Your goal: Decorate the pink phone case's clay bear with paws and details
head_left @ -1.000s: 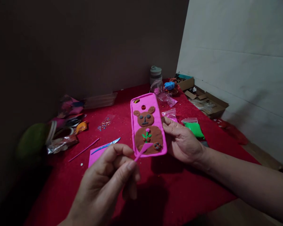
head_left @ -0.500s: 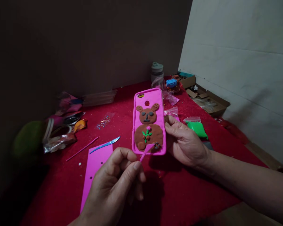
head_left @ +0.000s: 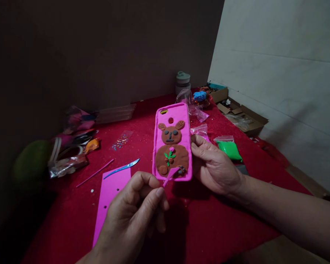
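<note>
My right hand (head_left: pixel 213 163) grips a pink phone case (head_left: pixel 160 126) by its right edge, holding it upright above the table. On the case is a brown clay bear (head_left: pixel 161 154) with grey eyes, nose and mouth, and a small pink flower (head_left: pixel 170 156) with green leaves on its belly. Between the thumb and fingers of my left hand (head_left: pixel 140 207) is a pink clay modelling tool (head_left: pixel 170 176) with a flat, widened tip. That tip lies over the bear's lower right foot, partly hiding it; whether it touches, I cannot tell.
A pink board (head_left: pixel 112 200) with a blue clay knife (head_left: pixel 121 168) lies at left, near a thin pink stick (head_left: pixel 95 173). Bags of clay, one green (head_left: pixel 230 150), lie around. A bottle (head_left: pixel 183 82) and cardboard boxes (head_left: pixel 247 117) stand at the back.
Barely anything differs. The phone case sits very slightly further left and its tilt has shifted a little; both hands keep their holds.
</note>
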